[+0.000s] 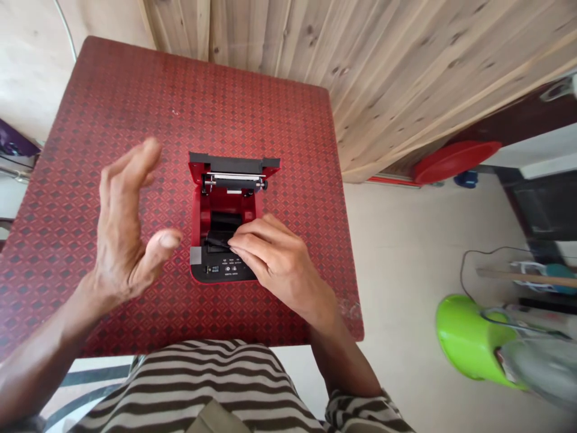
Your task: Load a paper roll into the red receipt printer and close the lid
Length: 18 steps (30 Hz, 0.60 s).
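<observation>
Left hand (128, 231) spread (aloft), right hand (274, 258) curled

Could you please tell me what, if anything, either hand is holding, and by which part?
The left hand is open, holding nothing. The right hand's fingertips rest inside the open red-and-black plastic printer; whether they pinch anything cannot be told.

Red table (112, 120) bearing open printer (224, 210)

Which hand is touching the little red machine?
The right hand: its fingertips rest inside the open red machine. The left hand hovers beside it, open.
</observation>
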Tool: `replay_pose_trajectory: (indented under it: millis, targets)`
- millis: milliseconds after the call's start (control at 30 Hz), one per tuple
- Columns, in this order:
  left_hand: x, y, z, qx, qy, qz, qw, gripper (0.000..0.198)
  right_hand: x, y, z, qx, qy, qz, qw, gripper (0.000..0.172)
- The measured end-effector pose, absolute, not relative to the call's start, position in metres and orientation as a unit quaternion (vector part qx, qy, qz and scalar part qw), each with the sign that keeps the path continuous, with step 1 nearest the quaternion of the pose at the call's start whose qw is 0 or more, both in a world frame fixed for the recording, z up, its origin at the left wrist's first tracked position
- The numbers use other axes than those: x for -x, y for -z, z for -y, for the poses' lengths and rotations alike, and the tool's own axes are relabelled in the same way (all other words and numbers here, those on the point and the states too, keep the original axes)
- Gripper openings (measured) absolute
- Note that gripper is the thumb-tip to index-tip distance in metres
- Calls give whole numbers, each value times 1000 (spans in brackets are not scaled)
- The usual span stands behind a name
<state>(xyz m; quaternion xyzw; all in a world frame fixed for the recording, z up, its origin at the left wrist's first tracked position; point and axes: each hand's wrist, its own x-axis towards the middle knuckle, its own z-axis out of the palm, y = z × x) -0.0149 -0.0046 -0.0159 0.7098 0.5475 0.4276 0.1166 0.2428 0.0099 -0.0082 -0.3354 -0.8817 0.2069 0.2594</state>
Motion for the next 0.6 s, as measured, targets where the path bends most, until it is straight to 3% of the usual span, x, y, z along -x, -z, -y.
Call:
replay_pose_trajectory:
  millis: [100,267,600]
  targets:
    - [12,4,-32,-791,-393,-464,77,80,-244,12,-4,334,-155,881,298,19]
    - [4,5,-34,-802,-381,-446,115,76,-246,18,3,334,-127,873,332,17]
    - [7,37,23,-875,-309,-373,3,76,-240,26,17,366,-47,853,369,19]
